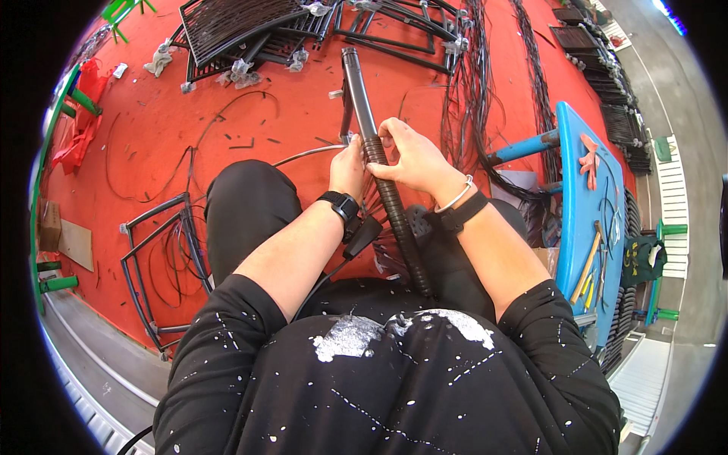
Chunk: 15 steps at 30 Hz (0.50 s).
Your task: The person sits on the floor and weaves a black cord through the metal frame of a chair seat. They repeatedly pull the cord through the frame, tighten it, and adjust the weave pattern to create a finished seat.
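Note:
A black metal frame (358, 91) stands before me, its near bar wound with dark brown flat strip (399, 227) from about the middle down to my lap. My left hand (348, 168) is against the left side of the wound bar, partly hidden behind it. On the right side, my right hand (410, 156) pinches the bar with the thumb on the windings and the fingers curled near the top of the wrapping. Loose strips hang below and behind the hands. A black device with a cable (363, 238) is by my left wrist.
Stacked black metal frames (239, 28) lie ahead on the red floor covering (170, 131). Long dark strips (478, 74) hang or lie at front right. A blue table (591, 227) at right bears a hammer (587, 261), yellow-handled tools and a pink glove (589, 162). Another frame (131, 259) lies left.

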Motion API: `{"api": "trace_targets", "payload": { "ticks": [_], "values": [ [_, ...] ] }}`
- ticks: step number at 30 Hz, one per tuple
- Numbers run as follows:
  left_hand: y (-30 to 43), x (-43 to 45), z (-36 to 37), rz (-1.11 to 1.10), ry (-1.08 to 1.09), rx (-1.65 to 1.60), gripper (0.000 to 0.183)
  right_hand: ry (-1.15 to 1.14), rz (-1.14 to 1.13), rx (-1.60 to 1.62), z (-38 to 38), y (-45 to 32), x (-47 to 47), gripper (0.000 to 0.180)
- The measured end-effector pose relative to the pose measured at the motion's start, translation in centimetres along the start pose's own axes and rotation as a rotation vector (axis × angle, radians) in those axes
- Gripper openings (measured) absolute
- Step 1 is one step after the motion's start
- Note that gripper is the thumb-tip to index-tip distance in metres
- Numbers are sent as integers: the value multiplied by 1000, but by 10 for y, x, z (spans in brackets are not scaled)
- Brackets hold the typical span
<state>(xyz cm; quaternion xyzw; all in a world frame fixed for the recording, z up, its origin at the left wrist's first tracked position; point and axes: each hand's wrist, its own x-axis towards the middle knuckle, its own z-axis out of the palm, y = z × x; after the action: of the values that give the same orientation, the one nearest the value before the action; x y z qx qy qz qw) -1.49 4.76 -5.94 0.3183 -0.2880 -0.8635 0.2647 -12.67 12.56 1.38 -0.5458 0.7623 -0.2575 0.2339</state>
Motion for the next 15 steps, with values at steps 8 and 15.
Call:
{"api": "trace_targets", "payload": {
  "ticks": [8,15],
  "values": [
    [-13,26,-8,-120,-45,64,30,-107,223,898,3,38,45,44],
    [-28,48,-17,-230,-22,133,32,-141,214,847,28,46,64,58]
  ]
}}
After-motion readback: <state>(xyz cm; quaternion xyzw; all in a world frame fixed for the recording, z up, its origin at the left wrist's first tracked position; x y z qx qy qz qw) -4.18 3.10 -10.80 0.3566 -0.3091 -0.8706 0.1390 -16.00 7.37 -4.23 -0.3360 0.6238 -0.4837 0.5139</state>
